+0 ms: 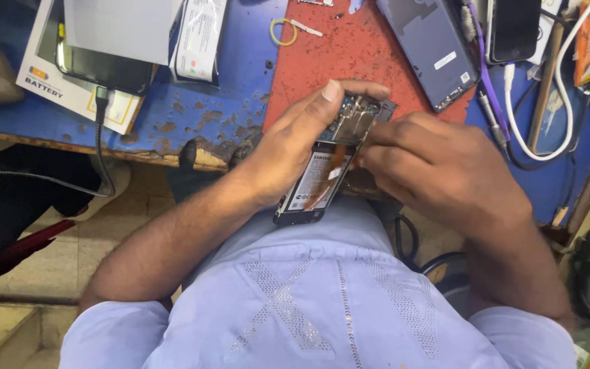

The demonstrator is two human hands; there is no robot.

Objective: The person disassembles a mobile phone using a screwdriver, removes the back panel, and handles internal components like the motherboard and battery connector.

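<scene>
An opened phone (322, 179) with its back cover off shows a white-labelled battery and a circuit board at its far end. My left hand (298, 137) grips it along its left side, thumb stretched over the top edge. My right hand (438, 164) rests against the phone's right edge, fingertips pinched at the seam beside the battery. Whether those fingers hold a small tool is hidden. The phone is held just above my lap, at the near edge of the bench.
A worn blue bench (220, 102) carries a red mat (329, 48). A grey-purple phone back cover (431, 51) lies far right, beside another black phone (513, 27) and white cables (534, 130). At far left a dark phone on a white box (69, 89) has a black cable plugged in.
</scene>
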